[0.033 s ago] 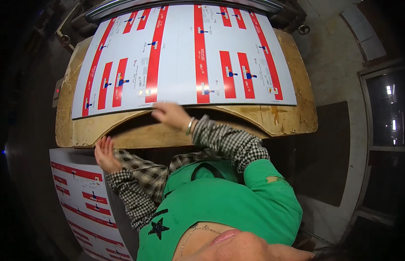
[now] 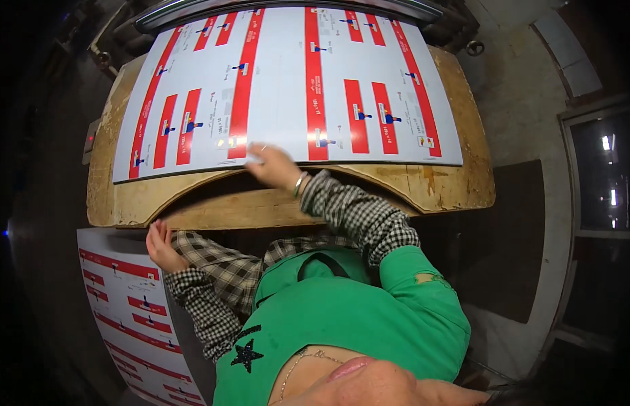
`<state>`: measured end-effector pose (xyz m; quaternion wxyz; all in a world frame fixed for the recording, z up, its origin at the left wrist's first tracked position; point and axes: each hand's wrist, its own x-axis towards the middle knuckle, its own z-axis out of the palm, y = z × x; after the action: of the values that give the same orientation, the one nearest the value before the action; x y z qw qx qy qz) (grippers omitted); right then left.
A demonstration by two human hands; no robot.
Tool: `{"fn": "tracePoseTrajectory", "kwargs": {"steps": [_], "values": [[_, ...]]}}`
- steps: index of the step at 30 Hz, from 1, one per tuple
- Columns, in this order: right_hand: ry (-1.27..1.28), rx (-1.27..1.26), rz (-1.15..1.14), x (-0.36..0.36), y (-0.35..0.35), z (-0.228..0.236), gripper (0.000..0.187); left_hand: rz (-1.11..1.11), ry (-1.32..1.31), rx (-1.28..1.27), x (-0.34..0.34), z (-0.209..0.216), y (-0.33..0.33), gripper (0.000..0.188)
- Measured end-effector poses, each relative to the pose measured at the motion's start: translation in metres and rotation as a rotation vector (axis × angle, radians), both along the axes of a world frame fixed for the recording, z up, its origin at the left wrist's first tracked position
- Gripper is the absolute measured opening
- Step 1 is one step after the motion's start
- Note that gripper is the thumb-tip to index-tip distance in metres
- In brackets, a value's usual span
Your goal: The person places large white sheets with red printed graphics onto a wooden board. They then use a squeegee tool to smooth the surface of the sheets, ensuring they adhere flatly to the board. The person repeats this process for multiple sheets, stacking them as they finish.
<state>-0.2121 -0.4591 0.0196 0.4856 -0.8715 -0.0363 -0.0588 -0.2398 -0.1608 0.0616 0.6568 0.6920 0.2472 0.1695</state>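
1. we see the printed sheet (image 2: pixel 281 101) lying flat on the worktop (image 2: pixel 477 155), near its front edge; its far side reaches toward the metal bar (image 2: pixel 167 15) at the back.
2. our right hand (image 2: pixel 274 168) is over the front edge of the sheet, fingers half curled and blurred; we cannot tell if it holds something or touches the sheet.
3. our left hand (image 2: pixel 164 247) is at the worktop's front left edge, fingers together and fairly straight, with nothing visible in it.
4. as we judge, laying the sheet flat is done; how much handling is left, we cannot tell.
5. we can identify no container; the similar printed stack (image 2: pixel 135 325) stands below the worktop's front left corner, without visible box around it.
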Motion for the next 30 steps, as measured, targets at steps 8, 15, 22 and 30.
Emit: {"fn": "tracePoseTrajectory", "kwargs": {"steps": [8, 15, 22, 30], "values": [[0.135, -0.725, 0.133, 0.014, -0.038, -0.046, 0.088, 0.037, 0.394, 1.086, -0.047, -0.07, 0.039, 0.037], [0.163, -0.524, 0.27, 0.035, -0.058, -0.005, 0.033, 0.038, 0.511, 1.028, -0.037, -0.052, 0.029, 0.036], [-0.134, -0.427, 0.191, 0.034, -0.054, 0.044, 0.02, 0.031, 0.519, 1.025, -0.038, -0.06, 0.036, 0.034], [0.068, -0.531, 0.256, 0.026, -0.054, -0.011, 0.026, 0.067, 0.519, 0.994, -0.036, -0.048, 0.033, 0.029]]}}
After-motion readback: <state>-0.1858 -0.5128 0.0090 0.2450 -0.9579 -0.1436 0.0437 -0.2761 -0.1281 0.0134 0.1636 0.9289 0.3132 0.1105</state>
